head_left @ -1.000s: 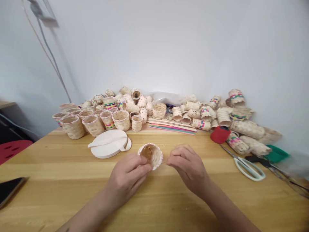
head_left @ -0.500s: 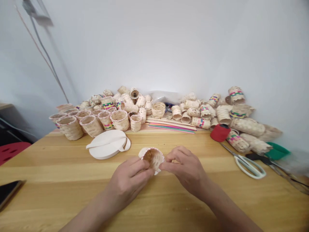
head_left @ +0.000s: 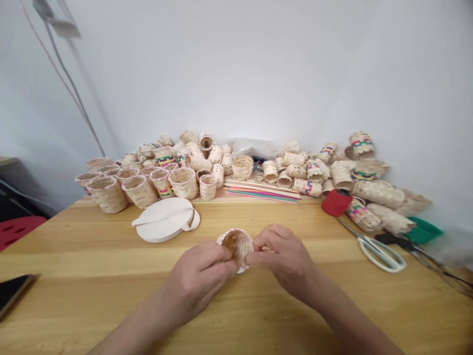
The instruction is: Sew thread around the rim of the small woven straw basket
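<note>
A small woven bamboo basket (head_left: 242, 245) is tilted with its mouth facing me, and red-and-white stitching runs round its rim. My left hand (head_left: 205, 273) grips its left and near side, with thumb and fingers closed over the rim. At the right edge of the rim my right hand (head_left: 283, 256) pinches, thumb at the inside and curled fingers behind. Whether a thread or needle is also between those right fingers I cannot tell. Just left of the basket lies a flat roll of white tape (head_left: 164, 222) with a loose end across it.
Finished-looking baskets (head_left: 107, 195) stand at the back left, and many woven pieces pile along the wall. Coloured strips (head_left: 262, 195) lie at the back middle. White-handled scissors (head_left: 380, 254), a red spool (head_left: 337, 202) and a green scoop-like piece (head_left: 424, 230) are right. A phone (head_left: 15, 291) lies left.
The basket has turned and shifted slightly to the right in my hands, hiding the pale part seen at its left. Both hands keep nearly the same place and grip.
</note>
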A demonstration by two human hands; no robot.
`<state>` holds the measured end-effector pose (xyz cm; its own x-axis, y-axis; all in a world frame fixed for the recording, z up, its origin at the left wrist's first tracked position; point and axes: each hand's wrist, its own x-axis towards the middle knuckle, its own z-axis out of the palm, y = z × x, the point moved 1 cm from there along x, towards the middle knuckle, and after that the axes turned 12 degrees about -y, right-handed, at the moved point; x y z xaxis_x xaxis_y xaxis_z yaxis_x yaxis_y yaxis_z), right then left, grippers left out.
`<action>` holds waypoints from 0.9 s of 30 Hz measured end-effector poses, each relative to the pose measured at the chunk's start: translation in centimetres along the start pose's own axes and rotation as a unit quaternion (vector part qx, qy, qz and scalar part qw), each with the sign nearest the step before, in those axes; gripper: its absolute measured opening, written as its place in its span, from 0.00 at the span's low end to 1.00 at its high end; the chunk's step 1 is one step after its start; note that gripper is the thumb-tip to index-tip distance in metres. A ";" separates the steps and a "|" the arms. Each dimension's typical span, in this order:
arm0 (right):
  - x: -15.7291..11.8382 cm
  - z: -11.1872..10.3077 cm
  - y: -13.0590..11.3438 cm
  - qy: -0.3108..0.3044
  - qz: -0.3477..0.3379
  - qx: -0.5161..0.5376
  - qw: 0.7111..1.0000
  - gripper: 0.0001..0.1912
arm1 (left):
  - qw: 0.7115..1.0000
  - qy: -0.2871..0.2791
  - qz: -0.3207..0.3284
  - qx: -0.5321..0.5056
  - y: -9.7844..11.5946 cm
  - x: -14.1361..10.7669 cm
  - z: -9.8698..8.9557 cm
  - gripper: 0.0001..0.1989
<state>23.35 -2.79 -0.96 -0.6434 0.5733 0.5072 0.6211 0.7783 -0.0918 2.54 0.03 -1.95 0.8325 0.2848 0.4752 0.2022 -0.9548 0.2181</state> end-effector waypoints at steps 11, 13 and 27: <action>-0.2 0.1 0.2 -0.024 0.005 0.000 1.000 0.18 | 1.000 -0.018 -0.002 -0.007 0.2 0.2 -0.2 0.10; -0.2 0.1 0.1 -0.023 0.007 0.001 1.000 0.18 | 1.000 -0.016 -0.002 -0.006 0.2 0.3 -0.2 0.10; 0.9 -1.6 0.1 -0.159 0.005 0.057 0.986 0.17 | 0.989 -0.072 -0.015 -0.125 0.2 0.3 -0.5 0.08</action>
<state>23.49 -2.60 0.85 -0.7566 0.6182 0.2131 0.5854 0.7855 -0.2006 2.53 -0.03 -1.37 0.8963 0.2811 0.3430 0.1092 -0.8895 0.4436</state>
